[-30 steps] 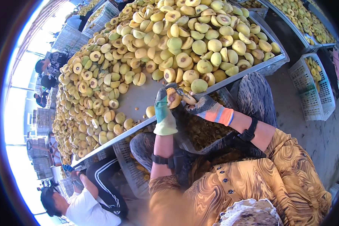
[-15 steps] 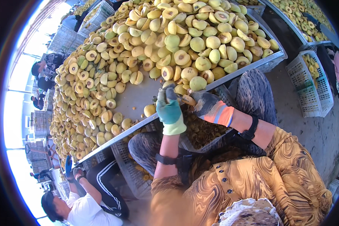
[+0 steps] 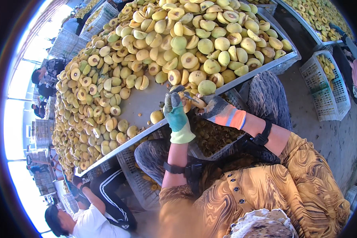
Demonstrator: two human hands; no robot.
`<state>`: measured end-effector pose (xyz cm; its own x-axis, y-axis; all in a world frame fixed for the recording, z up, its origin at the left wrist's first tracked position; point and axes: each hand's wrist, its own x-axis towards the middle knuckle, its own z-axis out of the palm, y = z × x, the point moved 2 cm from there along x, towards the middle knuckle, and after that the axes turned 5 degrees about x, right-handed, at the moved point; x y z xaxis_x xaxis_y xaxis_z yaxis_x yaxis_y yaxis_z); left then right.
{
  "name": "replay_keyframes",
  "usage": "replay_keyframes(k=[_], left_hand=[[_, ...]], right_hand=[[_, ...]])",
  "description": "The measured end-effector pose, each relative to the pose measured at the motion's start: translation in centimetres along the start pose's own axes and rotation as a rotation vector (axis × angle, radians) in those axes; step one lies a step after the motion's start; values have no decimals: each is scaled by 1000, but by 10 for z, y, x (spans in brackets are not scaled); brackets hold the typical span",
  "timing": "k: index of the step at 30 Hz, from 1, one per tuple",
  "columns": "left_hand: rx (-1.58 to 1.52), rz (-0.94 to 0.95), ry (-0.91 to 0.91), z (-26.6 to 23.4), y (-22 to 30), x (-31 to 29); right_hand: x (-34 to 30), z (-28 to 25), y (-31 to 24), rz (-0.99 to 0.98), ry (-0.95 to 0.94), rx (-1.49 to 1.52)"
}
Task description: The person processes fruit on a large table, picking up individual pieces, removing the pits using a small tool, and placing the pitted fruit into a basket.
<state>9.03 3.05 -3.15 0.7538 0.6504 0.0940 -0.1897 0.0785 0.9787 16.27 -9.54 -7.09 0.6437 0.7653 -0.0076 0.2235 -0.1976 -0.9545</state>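
So the left hand (image 3: 175, 111) is curled round a yellow fruit piece (image 3: 186, 106), mostly hidden, and the right hand (image 3: 217, 110) grips a wooden-handled tool (image 3: 199, 103). Half a second ago I couldn't make out that piece; now it's peeking out by the metal tip, so I'd guess it's being worked. Can't tell if they touch. Both are by the metal table edge (image 3: 146, 131), fruit heap (image 3: 166, 47) beyond.

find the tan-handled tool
In the head view, just above and right of centre, the tan-handled tool is in the right hand, beside the left hand near the table's edge.
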Motion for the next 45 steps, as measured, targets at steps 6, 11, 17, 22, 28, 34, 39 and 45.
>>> replay_keyframes(k=[6,11,17,22,28,34,39,45], left_hand=[[220,170,35,17,14,-14],[174,120,82,6,-6,-9],[-126,-145,-169,-8,-4,5],[-189,-334,-344,-11,-2,5],[-231,-289,-732,-7,23,-7],[-293,-220,-333,-34,19,10],[220,123,43,-85,78,-6],[1884,-77,290,-168,146,-63]], right_hand=[[-5,5,-1,-187,1,-163],[-9,1,-28,-53,-190,23],[-22,-23,-58,-391,-344,-359],[-27,-28,-45,-475,-422,-460],[-37,-33,-81,-64,-876,178],[-45,-15,-23,-595,-540,-513],[-41,-25,-20,171,-506,4],[-44,-27,-44,72,-484,-300]])
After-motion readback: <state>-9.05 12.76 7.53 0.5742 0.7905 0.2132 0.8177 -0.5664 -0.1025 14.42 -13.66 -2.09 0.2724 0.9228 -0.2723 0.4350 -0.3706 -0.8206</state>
